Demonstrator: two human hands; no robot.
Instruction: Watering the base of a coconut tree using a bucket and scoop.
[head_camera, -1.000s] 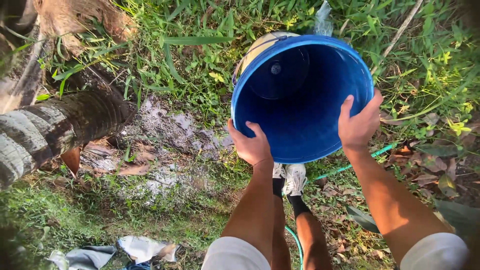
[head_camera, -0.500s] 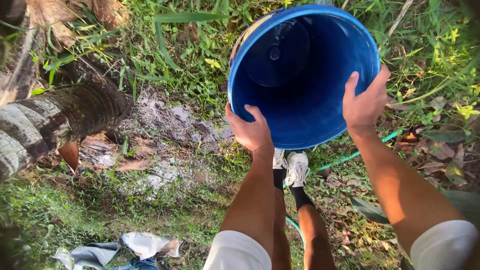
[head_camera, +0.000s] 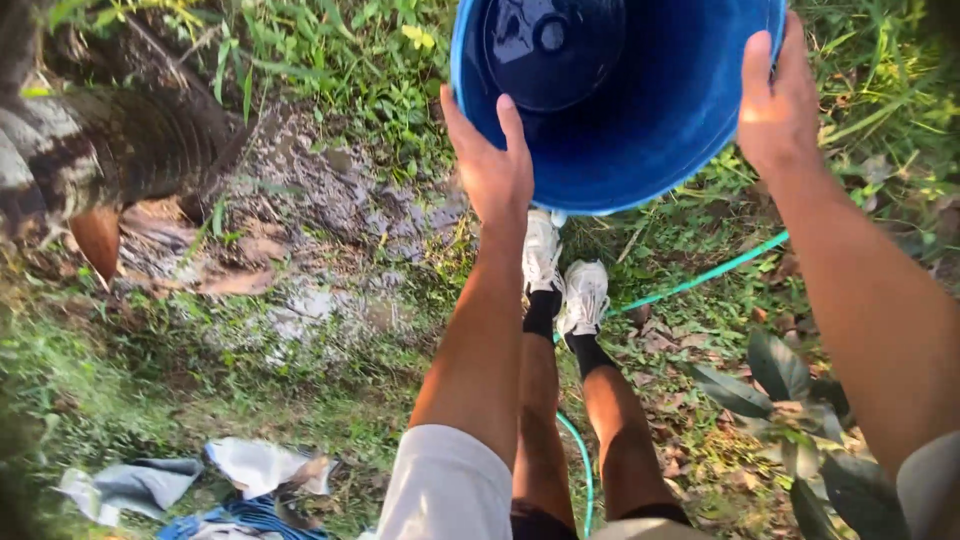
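A person stands on grassy ground and holds a large blue plastic bucket (head_camera: 640, 110) out in front of the body, tipped so that its open mouth faces the head camera and its dark inside and round bottom show. The left hand (head_camera: 495, 165) grips the bucket's rim at the lower left, fingers wrapped over the edge and lying flat against the inner wall, the hand closed on the rim. The right hand (head_camera: 775, 110) grips the rim on the opposite side in the same way, fingers reaching up over the edge and pressed to the blue plastic. The bucket is off the ground, above the person's feet, borne by both hands alone. Below it stand two white sneakers (head_camera: 562, 280) with black socks, close together on the grass. A thin green hose (head_camera: 700, 280) runs across the ground just behind the shoes and curves down between the legs. To the left lies a patch of bare, wet-looking soil (head_camera: 300, 240), and beyond it a rough palm trunk (head_camera: 110, 150) leans across the upper left corner. Crumpled cloths (head_camera: 210, 480), white and blue, lie on the grass at the lower left.
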